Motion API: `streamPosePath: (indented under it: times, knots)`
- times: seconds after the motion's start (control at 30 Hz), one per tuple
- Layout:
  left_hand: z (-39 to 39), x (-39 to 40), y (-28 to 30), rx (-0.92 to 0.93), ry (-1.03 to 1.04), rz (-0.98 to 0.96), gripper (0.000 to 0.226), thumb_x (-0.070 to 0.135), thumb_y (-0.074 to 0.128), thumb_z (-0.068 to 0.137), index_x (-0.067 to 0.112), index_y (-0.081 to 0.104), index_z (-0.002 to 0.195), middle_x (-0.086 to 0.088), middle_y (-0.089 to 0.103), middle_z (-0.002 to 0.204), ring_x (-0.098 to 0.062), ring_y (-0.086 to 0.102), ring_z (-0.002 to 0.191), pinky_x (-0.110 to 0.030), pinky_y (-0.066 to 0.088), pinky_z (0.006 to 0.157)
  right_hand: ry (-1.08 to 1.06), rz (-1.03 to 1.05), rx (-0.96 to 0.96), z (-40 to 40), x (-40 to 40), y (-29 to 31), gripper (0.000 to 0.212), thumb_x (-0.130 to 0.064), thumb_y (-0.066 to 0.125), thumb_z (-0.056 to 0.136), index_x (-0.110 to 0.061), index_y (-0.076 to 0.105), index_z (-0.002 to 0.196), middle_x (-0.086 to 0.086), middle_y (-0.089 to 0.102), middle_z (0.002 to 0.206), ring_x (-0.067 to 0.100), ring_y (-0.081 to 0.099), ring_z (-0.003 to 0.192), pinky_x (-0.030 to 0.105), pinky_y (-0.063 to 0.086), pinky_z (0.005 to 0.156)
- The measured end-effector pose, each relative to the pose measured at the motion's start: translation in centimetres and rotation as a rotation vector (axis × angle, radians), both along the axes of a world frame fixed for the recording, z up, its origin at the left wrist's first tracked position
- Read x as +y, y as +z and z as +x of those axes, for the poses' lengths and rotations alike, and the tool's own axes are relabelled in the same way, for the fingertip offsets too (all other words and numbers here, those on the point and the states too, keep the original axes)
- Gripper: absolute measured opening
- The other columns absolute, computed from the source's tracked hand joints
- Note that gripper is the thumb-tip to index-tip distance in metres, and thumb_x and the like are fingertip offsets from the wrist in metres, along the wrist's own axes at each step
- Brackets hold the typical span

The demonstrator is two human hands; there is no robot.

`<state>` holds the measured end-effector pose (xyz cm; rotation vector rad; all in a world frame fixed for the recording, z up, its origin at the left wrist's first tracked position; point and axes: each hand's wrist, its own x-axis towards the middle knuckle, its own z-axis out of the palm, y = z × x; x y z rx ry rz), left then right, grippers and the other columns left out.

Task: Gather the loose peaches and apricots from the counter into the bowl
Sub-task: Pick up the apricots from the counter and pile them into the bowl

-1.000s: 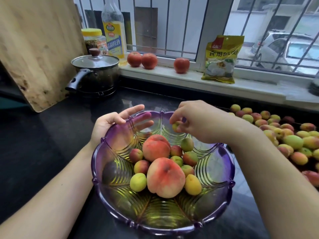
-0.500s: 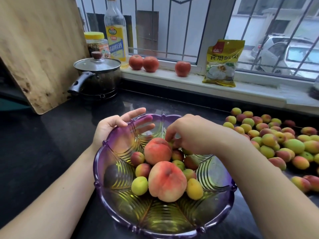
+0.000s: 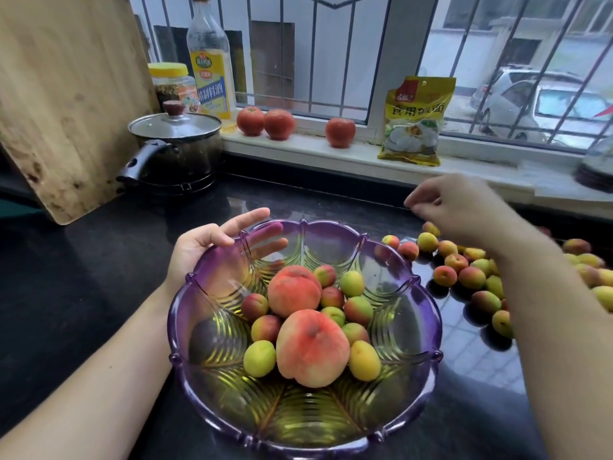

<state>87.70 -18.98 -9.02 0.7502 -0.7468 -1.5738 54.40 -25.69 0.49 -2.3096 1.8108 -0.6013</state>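
Meanwhile, left hand against the bowl — right hand empty.

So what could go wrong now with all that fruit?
The loose apricots lie packed together on the smooth counter; grabbing one might set its neighbours rolling. The right hand moves fast and blurred, so it could fumble. The bowl might slide, though the left hand steadies it.

Bare forearms — no sleeves, no jewellery
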Motion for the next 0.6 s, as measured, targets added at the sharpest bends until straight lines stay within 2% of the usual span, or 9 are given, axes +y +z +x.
streamPosePath:
  times: [0.13,0.17,0.23,0.3,0.37,0.43,0.5,0.57,0.6]
  knots:
    - [-0.1,-0.1,-0.1,0.027,-0.024,-0.025,0.071,0.014,0.039,0.072,0.005,0.061,0.139,-0.023,0.065,0.131,-0.047,0.051,0.138,-0.057,0.044,0.113,0.061,0.064,0.211,2.4,-1.2,-3.3,0.028,-0.026,0.057,0.100,-0.028,0.067,0.127,-0.002,0.071,0.121,0.019,0.066,0.097,0.034,0.056,0.088]
    - [-0.2,0.0,0.0,0.049,-0.035,-0.021,0.070,0.014,0.039,0.072,0.005,0.062,0.138,-0.023,0.066,0.130,-0.047,0.051,0.138,-0.055,0.046,0.111,0.049,0.043,0.319,2.9,-1.4,-4.0,0.031,-0.031,0.056,0.100,-0.031,0.065,0.130,-0.001,0.070,0.126,0.024,0.063,0.108,0.039,0.051,0.097]
    - [-0.3,-0.1,0.1,0.041,-0.005,-0.005,0.070,0.014,0.036,0.073,0.004,0.062,0.137,-0.023,0.066,0.129,-0.048,0.051,0.138,-0.054,0.047,0.110,-0.006,0.051,0.480,3.4,-1.8,-5.0,0.035,-0.036,0.053,0.101,-0.034,0.060,0.136,0.000,0.066,0.133,0.030,0.052,0.129,0.049,0.031,0.117]
    - [-0.2,0.0,0.1,0.059,-0.025,-0.003,0.071,0.014,0.036,0.074,0.004,0.060,0.139,-0.023,0.066,0.130,-0.047,0.052,0.137,-0.054,0.047,0.110,-0.041,0.108,0.503,3.6,-2.1,-5.8,0.035,-0.033,0.054,0.102,-0.034,0.060,0.136,0.000,0.065,0.132,0.030,0.047,0.135,0.055,0.014,0.123]
    - [-0.1,-0.1,0.2,0.075,-0.032,0.002,0.071,0.014,0.036,0.074,0.004,0.059,0.141,-0.023,0.065,0.130,-0.047,0.053,0.136,-0.055,0.046,0.110,-0.050,0.125,0.500,3.6,-2.1,-6.2,0.033,-0.032,0.057,0.100,-0.032,0.063,0.132,-0.002,0.068,0.125,0.028,0.051,0.131,0.057,0.010,0.124]
    - [-0.2,0.0,0.2,0.065,-0.039,-0.003,0.071,0.014,0.036,0.074,0.004,0.059,0.141,-0.023,0.065,0.131,-0.047,0.053,0.136,-0.056,0.045,0.111,-0.040,0.077,0.467,3.4,-1.9,-6.3,0.031,-0.032,0.060,0.100,-0.030,0.063,0.130,-0.002,0.070,0.122,0.026,0.056,0.127,0.055,0.011,0.124]
    - [-0.2,0.0,0.2,0.051,-0.035,-0.002,0.071,0.014,0.037,0.074,0.004,0.059,0.141,-0.023,0.065,0.132,-0.047,0.052,0.138,-0.057,0.043,0.114,-0.036,-0.014,0.334,3.3,-1.6,-5.8,0.031,-0.030,0.060,0.100,-0.028,0.062,0.131,-0.001,0.069,0.122,0.026,0.060,0.117,0.052,0.026,0.120]
    - [-0.3,0.1,0.2,0.032,-0.037,-0.005,0.070,0.014,0.037,0.074,0.005,0.059,0.140,-0.023,0.065,0.131,-0.047,0.050,0.139,-0.058,0.038,0.117,-0.028,-0.064,0.004,3.2,-1.0,-4.1,0.030,-0.029,0.061,0.100,-0.025,0.061,0.129,-0.001,0.068,0.115,0.022,0.063,0.100,0.042,0.049,0.097]
    - [-0.3,0.1,0.2,0.029,-0.038,-0.002,0.070,0.014,0.037,0.074,0.004,0.059,0.140,-0.023,0.066,0.130,-0.048,0.050,0.139,-0.058,0.036,0.118,-0.012,-0.070,-0.171,3.2,-0.6,-3.0,0.027,-0.028,0.062,0.100,-0.023,0.062,0.127,-0.001,0.067,0.111,0.018,0.064,0.094,0.036,0.051,0.087]
